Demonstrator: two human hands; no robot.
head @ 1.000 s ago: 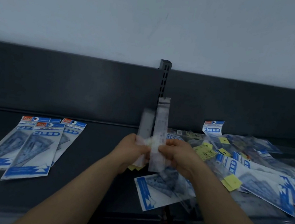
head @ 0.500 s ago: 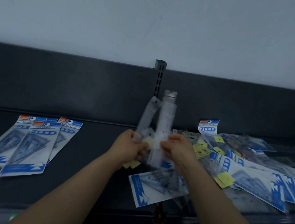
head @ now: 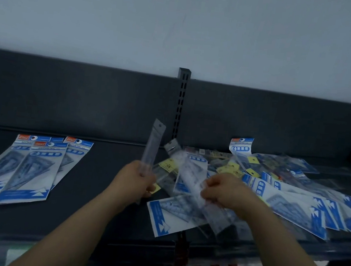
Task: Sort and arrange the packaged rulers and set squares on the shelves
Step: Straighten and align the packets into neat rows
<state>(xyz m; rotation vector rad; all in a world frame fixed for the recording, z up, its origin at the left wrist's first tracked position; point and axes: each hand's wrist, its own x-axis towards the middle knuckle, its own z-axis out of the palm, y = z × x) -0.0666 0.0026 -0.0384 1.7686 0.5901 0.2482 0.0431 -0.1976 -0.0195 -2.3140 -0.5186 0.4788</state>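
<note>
Left hand [head: 136, 180], centre of frame: closed around the lower part of a clear packaged ruler [head: 152, 145], which is held nearly upright, hang-hole end up; likely kept apart as already sorted out

Right hand [head: 221, 192], just right of centre: fingers closed on a second clear ruler pack [head: 189, 174], which is tilted toward upper left and blurred; it is judged to be in the course of being separated from the first, though the exact pinch cannot be made out

Below and right of the hands: an unsorted heap of set square packs [head: 294, 205] and yellow-tagged items is spread over the dark shelf [head: 101, 190], overlapping at all angles

Left of frame: three blue-and-white set square packs [head: 27, 165] are laid flat, fanned and overlapping, headers toward the back panel; presumably a sorted group
</note>
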